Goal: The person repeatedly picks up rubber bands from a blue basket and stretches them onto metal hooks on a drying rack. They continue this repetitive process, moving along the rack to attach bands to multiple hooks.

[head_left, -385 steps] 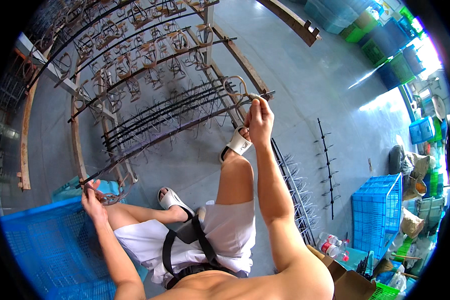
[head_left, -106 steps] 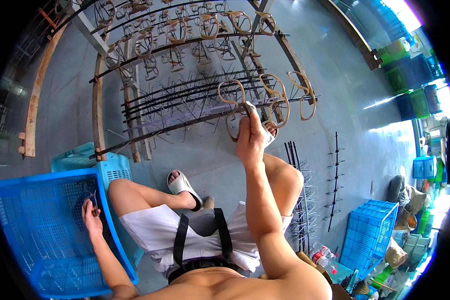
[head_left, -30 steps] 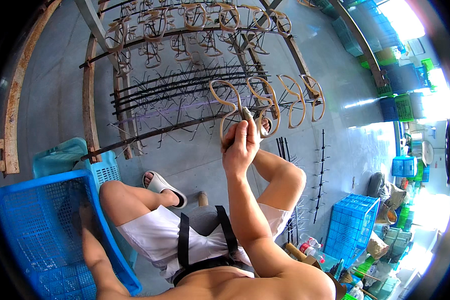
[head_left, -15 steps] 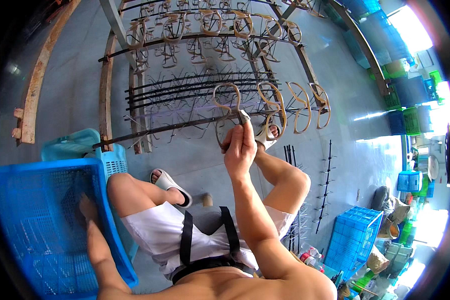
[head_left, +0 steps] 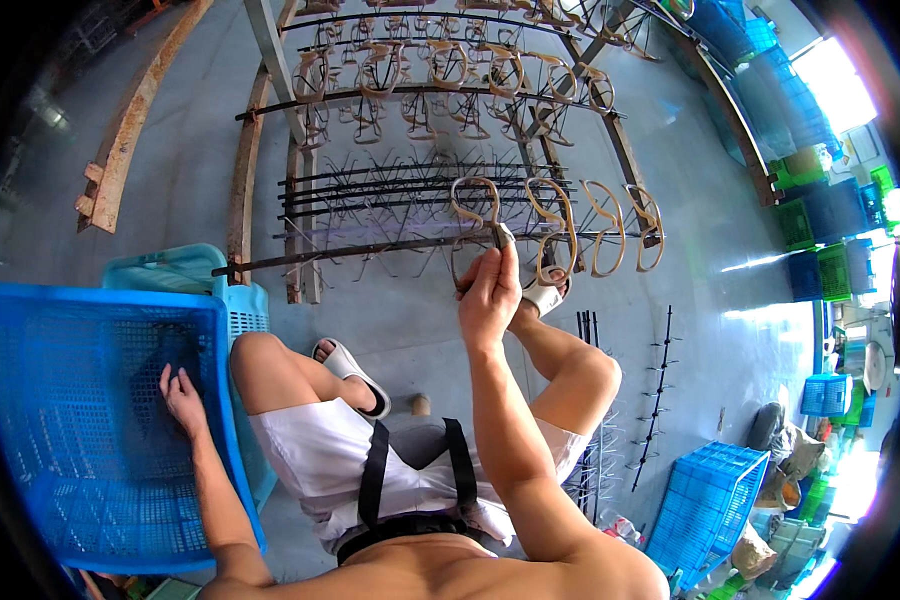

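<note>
My right hand [head_left: 490,300] is closed round a tan S-shaped frame [head_left: 475,183], with its thumb and fingers pinching the lower part. This frame hangs at a dark horizontal bar [head_left: 370,248] with hooks, and a pale grey bit [head_left: 502,236] shows at the fingertips. To its right along the same bar hang similar frames: a larger tan frame [head_left: 548,225] and several others. My left hand [head_left: 182,400] is inside a big blue crate [head_left: 90,300], fingers apart with nothing visible in them. Dark shapes near it in the crate are too dim to make out.
More frames hang on upper bars [head_left: 420,90] of a metal rack with rusty legs [head_left: 245,190]. A light teal crate [head_left: 170,262] stands beside the blue one. Hooked black rods [head_left: 660,400] lie on the floor at right, near another blue crate [head_left: 705,500].
My left hand has lifted off the crate's depth and its spread fingers now show. My right hand keeps its grip on the frame. The whole view has shifted slightly.
</note>
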{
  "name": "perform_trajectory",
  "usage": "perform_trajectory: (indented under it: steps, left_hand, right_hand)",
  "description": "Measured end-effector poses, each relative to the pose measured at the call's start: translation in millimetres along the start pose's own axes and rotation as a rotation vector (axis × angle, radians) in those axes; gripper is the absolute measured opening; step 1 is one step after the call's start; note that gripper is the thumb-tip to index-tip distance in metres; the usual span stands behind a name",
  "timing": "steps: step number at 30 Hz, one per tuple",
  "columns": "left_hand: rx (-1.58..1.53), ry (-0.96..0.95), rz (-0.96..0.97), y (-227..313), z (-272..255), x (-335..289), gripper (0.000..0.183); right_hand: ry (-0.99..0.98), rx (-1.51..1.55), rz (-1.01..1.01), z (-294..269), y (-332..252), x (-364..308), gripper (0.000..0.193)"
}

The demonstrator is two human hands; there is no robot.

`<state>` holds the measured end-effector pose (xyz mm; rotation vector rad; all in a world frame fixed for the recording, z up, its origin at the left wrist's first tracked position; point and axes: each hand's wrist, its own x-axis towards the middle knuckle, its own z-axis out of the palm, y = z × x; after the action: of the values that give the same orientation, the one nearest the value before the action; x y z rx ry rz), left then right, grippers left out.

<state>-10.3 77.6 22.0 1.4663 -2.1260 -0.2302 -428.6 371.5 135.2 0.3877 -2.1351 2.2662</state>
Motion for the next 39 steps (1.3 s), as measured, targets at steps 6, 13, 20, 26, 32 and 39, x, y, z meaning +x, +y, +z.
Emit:
perform_trajectory:
  steps: [6,13,20,26,32,39]
  left_hand:
    - [-0.173,-0.061,-0.298,-44.2,21.0,-15.7,0.050]
    - [-0.411,-0.083,-0.460,-38.0,22.3,-6.0,0.037]
    - [-0.671,0.033,-0.407,35.1,-13.9,-9.3,0.036]
    - [-1.208,0.128,-0.471,149.5,-112.8,-8.4,0.020]
    - [-1.465,-0.541,-0.413,215.1,-126.9,-47.6,0.011]
    - [-1.390,-0.123,-0.130,244.4,-87.6,-88.6,0.019]
  right_hand:
    - [-0.084,-0.053,-0.045,3.5,-8.3,-2.5,0.028]
    - [0.000,-0.003,-0.002,9.3,-9.2,-3.7,0.025]
    - [0.017,-0.036,0.014,-0.2,-8.5,10.4,0.026]
    - [0.073,-0.697,-0.402,6.1,-56.2,-45.7,0.038]
    - [-0.807,-0.134,-0.213,61.0,-69.2,-150.7,0.068]
    - [-0.467,0.361,0.481,95.5,-73.3,-182.4,0.060]
